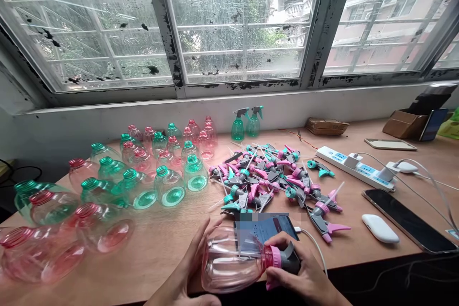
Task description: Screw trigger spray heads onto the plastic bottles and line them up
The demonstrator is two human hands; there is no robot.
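A clear pink spray bottle [229,260] lies sideways in my hands at the near table edge. My left hand [195,267] wraps around its body from the left. My right hand [296,272] is closed on the pink and grey trigger sprayer head [285,258] sitting on the bottle's neck. A phone [268,227] with a white cable lies just behind the bottle. A heap of loose pink and teal sprayer heads [276,177] lies in the table's middle. Several empty pink and teal bottles [143,172] crowd the left side.
Two assembled teal spray bottles [245,124] stand by the wall. A white power strip [355,167], a dark phone [409,222], a white oval case [380,228] and cables lie on the right. Cardboard boxes [405,124] stand at the far right, below the window.
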